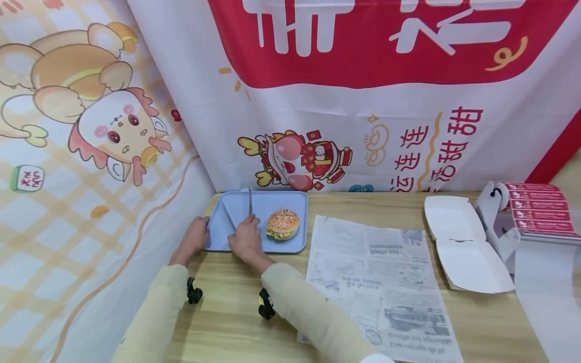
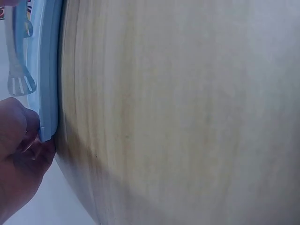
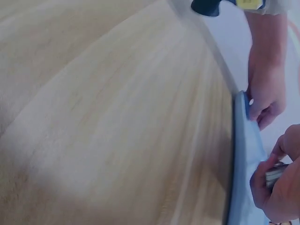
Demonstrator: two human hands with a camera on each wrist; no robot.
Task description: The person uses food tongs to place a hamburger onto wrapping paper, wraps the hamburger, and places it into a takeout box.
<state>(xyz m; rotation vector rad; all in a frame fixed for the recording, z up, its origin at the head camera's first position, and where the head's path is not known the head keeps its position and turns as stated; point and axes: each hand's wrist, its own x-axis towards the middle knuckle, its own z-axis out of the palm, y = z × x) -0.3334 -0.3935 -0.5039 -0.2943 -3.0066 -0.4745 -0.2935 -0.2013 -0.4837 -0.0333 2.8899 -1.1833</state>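
Observation:
A light blue tray (image 1: 272, 247) lies on the table against the back banner. My left hand (image 1: 197, 233) grips the tray's left edge, thumb and fingers pinching the rim in the left wrist view. Over the tray, my right hand (image 1: 245, 237) holds metal tongs (image 1: 250, 201), whose two arms spread apart toward the back. A slotted tong tip (image 2: 21, 83) shows in the left wrist view. On the tray's right half sits a sesame-bun burger (image 1: 283, 224) with lettuce at its base, apart from the tongs.
A newspaper-print paper sheet (image 1: 363, 282) lies flat right of the tray. Beyond it an open white takeaway box (image 1: 472, 252) stands beside a dispenser with a roll of red labels (image 1: 540, 209). Printed banners (image 1: 195, 91) hang at the back and left.

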